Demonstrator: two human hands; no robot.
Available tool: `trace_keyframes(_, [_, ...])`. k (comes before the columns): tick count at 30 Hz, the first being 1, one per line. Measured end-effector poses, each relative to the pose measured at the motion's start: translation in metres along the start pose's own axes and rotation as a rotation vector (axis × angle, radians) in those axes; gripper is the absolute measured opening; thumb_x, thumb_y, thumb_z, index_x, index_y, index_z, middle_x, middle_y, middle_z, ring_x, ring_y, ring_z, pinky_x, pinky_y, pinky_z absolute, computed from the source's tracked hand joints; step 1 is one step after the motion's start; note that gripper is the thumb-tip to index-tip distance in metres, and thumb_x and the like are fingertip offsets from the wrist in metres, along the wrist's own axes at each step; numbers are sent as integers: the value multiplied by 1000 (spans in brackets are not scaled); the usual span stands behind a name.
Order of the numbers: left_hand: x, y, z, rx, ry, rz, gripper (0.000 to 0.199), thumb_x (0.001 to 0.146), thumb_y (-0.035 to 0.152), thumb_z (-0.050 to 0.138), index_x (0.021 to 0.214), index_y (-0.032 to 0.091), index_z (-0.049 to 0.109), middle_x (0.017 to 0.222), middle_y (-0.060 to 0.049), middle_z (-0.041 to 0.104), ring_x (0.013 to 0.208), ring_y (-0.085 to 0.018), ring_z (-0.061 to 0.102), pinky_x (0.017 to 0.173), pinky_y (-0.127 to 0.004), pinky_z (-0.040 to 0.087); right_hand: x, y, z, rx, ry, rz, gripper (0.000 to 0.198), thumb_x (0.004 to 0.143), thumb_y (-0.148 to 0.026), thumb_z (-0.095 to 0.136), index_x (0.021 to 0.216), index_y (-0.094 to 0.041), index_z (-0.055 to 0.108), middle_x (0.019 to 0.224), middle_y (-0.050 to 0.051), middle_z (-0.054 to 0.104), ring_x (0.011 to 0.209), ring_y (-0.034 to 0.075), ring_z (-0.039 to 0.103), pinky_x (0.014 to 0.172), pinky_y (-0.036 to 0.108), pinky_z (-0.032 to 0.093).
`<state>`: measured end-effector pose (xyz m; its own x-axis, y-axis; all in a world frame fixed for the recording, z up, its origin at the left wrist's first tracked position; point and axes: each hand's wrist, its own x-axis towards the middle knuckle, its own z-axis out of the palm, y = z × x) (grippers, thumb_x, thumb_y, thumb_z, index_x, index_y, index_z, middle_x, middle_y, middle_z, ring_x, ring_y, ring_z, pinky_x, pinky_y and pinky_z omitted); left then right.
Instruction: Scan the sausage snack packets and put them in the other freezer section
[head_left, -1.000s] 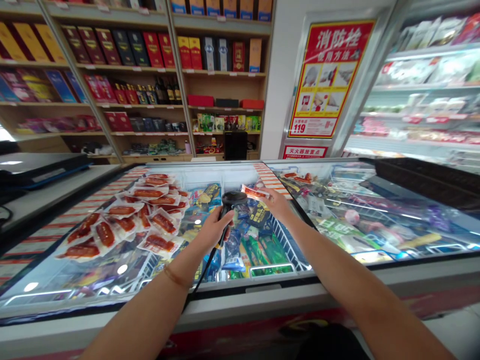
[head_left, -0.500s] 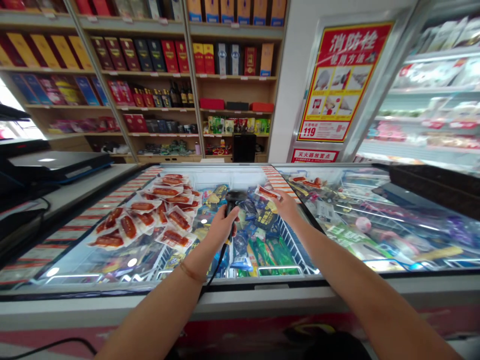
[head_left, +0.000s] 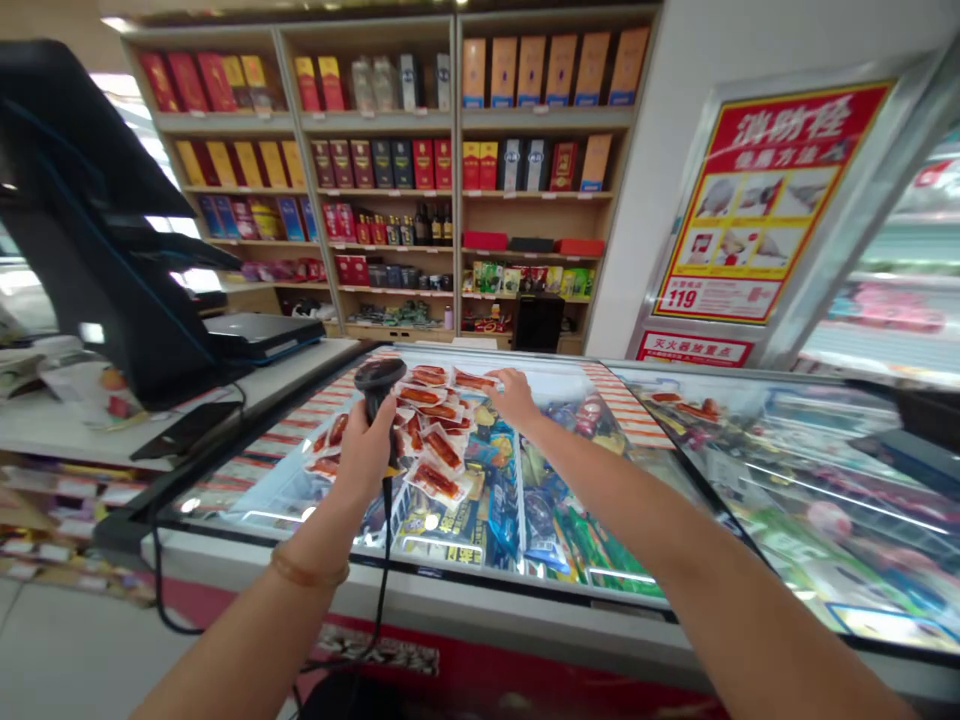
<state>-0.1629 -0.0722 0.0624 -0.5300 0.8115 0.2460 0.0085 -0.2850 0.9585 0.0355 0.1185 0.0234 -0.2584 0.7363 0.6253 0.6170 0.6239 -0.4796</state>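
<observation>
My left hand (head_left: 364, 452) is wrapped round the handle of a black barcode scanner (head_left: 379, 376), held upright over the glass-topped freezer with its cord hanging down. At the far side of the glass, my right hand (head_left: 517, 396) pinches the right end of a vacuum-packed sausage (head_left: 474, 381), just right of the back of a pile. That pile of packed sausages (head_left: 439, 478) lies spread on the glass between my hands, partly hidden by the left hand and scanner.
Under the freezer lid (head_left: 555, 365) are bagged goods in wire baskets. Further packed sausages (head_left: 686, 404) lie on the right-hand section. A checkout screen (head_left: 97, 220) and a flat scale (head_left: 262, 335) stand on the left counter (head_left: 45, 425). Shelves of boxes (head_left: 420, 165) line the back wall.
The view has turned left. My right hand has carried the packed sausage left to the pile's far edge. My left hand has moved left with the scanner, now in front of the pile.
</observation>
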Motion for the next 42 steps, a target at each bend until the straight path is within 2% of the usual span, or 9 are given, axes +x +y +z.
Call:
trace_keyframes(4, [6, 5, -45, -17, 61, -6, 44, 72, 56, 71, 87, 24, 45, 62, 8, 57, 36, -8, 48, 34, -21, 37, 27, -48, 58, 41, -19, 48, 22, 92, -32, 64, 110, -24, 72, 119, 8, 66, 120, 28, 51, 106, 45, 40])
trace_keyframes(7, [5, 11, -62, -28, 97, -14, 45, 71, 56, 73, 87, 24, 45, 62, 8, 57, 35, -9, 48, 33, -23, 38, 33, -71, 80, 25, -33, 106, 18, 92, -34, 64, 106, -27, 73, 118, 8, 65, 119, 29, 50, 104, 46, 41])
trace_keyframes(11, [2, 13, -64, -46, 91, -30, 44, 72, 55, 72, 86, 23, 45, 62, 8, 57, 35, -9, 48, 34, -22, 38, 29, -79, 80, -27, -77, 165, 21, 93, -34, 63, 110, -24, 72, 125, 11, 62, 123, 32, 46, 104, 47, 40])
trace_keyframes(15, [-3, 7, -42, -122, 21, -97, 43, 73, 55, 72, 85, 23, 46, 60, 8, 57, 37, -8, 48, 35, -21, 38, 18, -61, 59, -38, -42, 112, 21, 95, -30, 60, 112, -25, 72, 128, 9, 62, 128, 31, 44, 106, 48, 39])
trace_keyframes(21, [-26, -13, 38, -244, -149, -211, 50, 69, 59, 76, 88, 22, 47, 65, 7, 59, 39, -8, 50, 35, -21, 38, -13, 22, -9, -182, 28, 134, 24, 94, -28, 58, 113, -24, 72, 129, 10, 63, 127, 31, 44, 104, 47, 40])
trace_keyframes(26, [-50, -30, 123, -262, -304, -260, 56, 66, 63, 77, 90, 22, 48, 67, 7, 59, 38, -7, 49, 35, -21, 38, -55, 120, -95, -368, 97, 356, 25, 93, -25, 56, 112, -22, 72, 129, 10, 63, 127, 32, 47, 108, 48, 38])
trace_keyframes(30, [-59, -46, 170, -240, -381, -278, 56, 66, 65, 76, 89, 22, 48, 67, 7, 60, 38, -7, 49, 34, -22, 38, -92, 196, -165, -498, 152, 540, 27, 91, -26, 57, 112, -21, 73, 127, 13, 63, 126, 35, 50, 107, 54, 38])
trace_keyframes(36, [-61, -76, 186, -145, -523, -299, 53, 70, 64, 75, 87, 21, 50, 72, 5, 62, 42, -6, 50, 37, -21, 40, -126, 288, -237, -559, 169, 705, 47, 90, -32, 61, 135, -18, 60, 136, 22, 58, 129, 45, 49, 103, 66, 36])
trace_keyframes(42, [-58, -91, 181, -67, -620, -265, 55, 71, 66, 75, 89, 21, 50, 72, 6, 61, 41, -6, 49, 37, -21, 40, -121, 333, -252, -574, 58, 765, 74, 90, -41, 64, 154, -15, 38, 138, 26, 55, 129, 49, 50, 101, 69, 36])
